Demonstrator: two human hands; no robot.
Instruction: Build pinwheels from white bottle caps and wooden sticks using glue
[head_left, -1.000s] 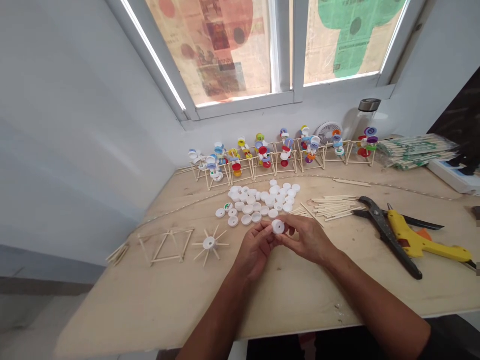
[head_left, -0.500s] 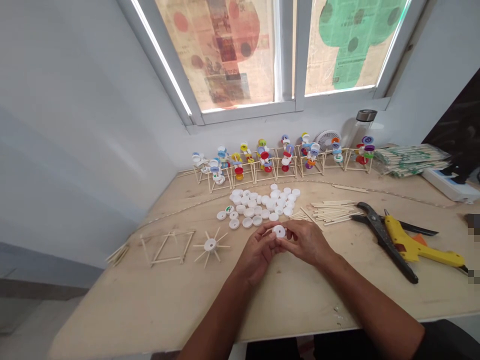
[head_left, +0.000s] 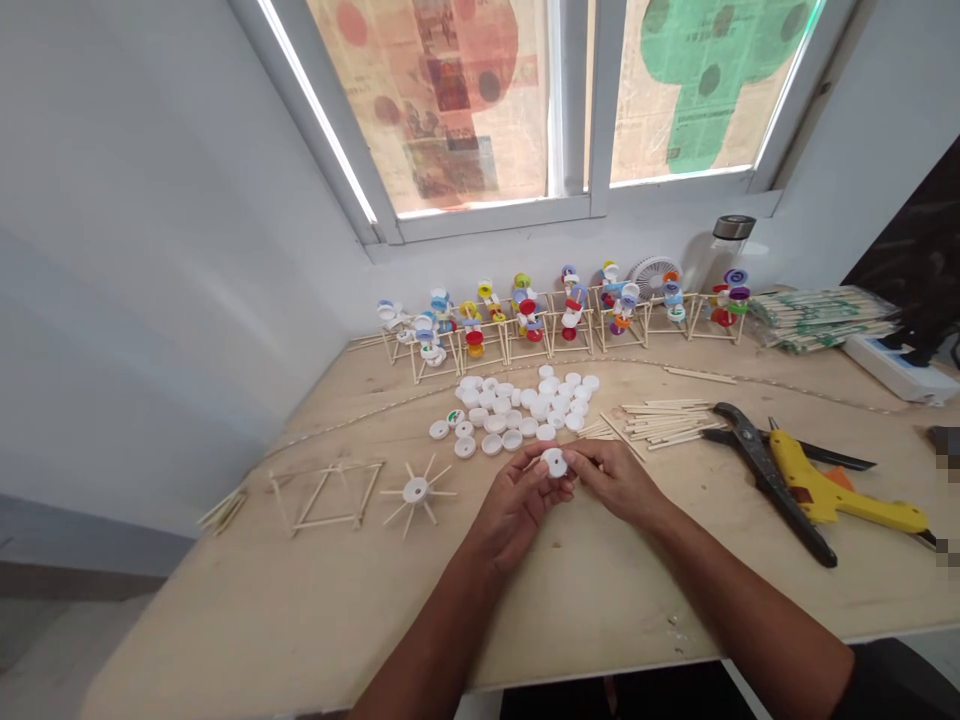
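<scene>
A white bottle cap [head_left: 554,462] with a dark hole in its middle is held between both hands near the middle of the table. My left hand [head_left: 517,500] grips it from the left, fingers curled beneath. From the right, my right hand [head_left: 611,477] pinches its edge with thumb and fingers. Just beyond the hands lies a pile of white caps [head_left: 514,420]. To the left rests a cap hub [head_left: 416,490] with thin sticks radiating from it, beside a stick frame [head_left: 328,522].
Colourful cap wheels on stick frames [head_left: 527,325] line the wall. On the right lie loose sticks [head_left: 664,425], black pliers [head_left: 780,490] and a yellow glue gun [head_left: 817,485]. Behind are bagged sticks [head_left: 825,315], a power strip [head_left: 900,370], a small fan [head_left: 655,278] and a bottle [head_left: 727,255].
The held cap has turned slightly and shifted a little to the left. My right fingers have moved to its upper right edge. The camera view has shifted slightly.
</scene>
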